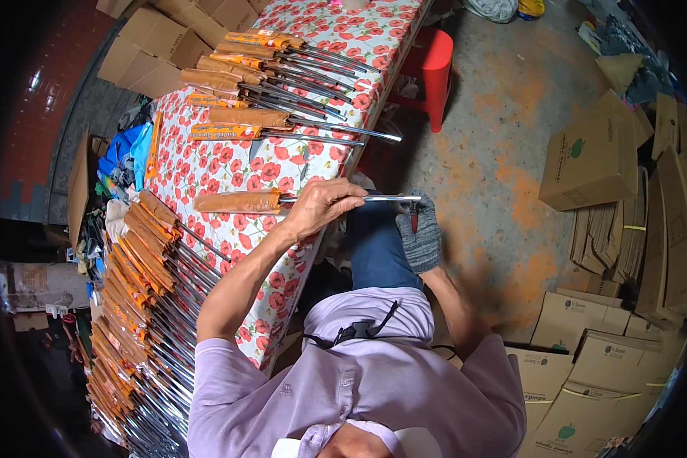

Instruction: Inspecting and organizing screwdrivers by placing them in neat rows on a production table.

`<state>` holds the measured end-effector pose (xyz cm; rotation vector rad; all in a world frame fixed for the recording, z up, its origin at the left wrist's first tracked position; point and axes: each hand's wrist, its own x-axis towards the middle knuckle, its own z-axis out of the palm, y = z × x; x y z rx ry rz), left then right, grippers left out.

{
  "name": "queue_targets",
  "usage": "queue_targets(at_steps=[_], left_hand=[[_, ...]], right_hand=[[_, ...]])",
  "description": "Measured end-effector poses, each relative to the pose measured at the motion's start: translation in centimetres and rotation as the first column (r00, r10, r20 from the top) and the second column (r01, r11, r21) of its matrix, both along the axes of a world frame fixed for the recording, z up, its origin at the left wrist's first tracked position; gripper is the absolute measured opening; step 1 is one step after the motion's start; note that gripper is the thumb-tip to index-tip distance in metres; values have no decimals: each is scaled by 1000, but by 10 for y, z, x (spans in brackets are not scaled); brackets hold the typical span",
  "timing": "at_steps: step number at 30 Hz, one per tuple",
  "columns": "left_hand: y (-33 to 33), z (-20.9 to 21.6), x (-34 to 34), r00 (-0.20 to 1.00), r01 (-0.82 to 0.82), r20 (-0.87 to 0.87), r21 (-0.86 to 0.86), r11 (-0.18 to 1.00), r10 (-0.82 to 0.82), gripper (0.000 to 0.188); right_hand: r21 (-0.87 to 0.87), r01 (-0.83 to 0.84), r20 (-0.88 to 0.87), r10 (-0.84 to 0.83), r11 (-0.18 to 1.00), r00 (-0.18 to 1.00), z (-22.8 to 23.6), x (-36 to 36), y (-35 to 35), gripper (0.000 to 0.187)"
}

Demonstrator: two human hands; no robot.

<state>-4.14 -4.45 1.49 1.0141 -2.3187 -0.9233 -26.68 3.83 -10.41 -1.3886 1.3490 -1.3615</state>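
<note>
Across the table edge lies a long tool with a shiny metal tube handle [385, 198] and a flat head [237, 201] wrapped in brown paper and clear film. My bare left hand [324, 206] is closed around its handle, near the wrapped head. At the free end of the tube is my right hand [421, 243], in a grey knitted glove. Its fingers are curled round a small tool with a dark red handle [414, 220], whose upper part touches or nearly touches the tube end. The glove hides the rest of this small tool, so its kind is unclear.
More wrapped tools [282, 84] lie along the table's far part, and a big pile [141, 305] fills the left. A poppy-print cloth [259, 172] covers the table. Beyond its right edge stands a red stool [429, 69]. Cardboard boxes [591, 153] line the right.
</note>
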Motion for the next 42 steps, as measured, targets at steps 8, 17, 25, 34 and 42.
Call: queue_targets(at_steps=[8,17,25,34,42], left_hand=[[-1,0,0,1000,-1,17,39,999,1,25],[0,-7,-1,1000,3,5,-4,1000,-3,23],[3,-3,-3,1000,11,5,-21,1000,-11,22],[5,-6,-4,999,46,-11,1,999,-46,21],[4,-12,-2,997,66,-32,-29,997,-67,20]], right_hand=[[49,-9,-73,12,999,997,0,-5,-1,69],[66,5,-158,6,998,987,1,-11,-7,71],[-2,-16,-119,15,1000,993,-7,-12,-7,63],[12,15,-202,-12,1000,979,-26,-18,-5,52],[131,51,-124,-34,990,992,-23,-7,4,48]])
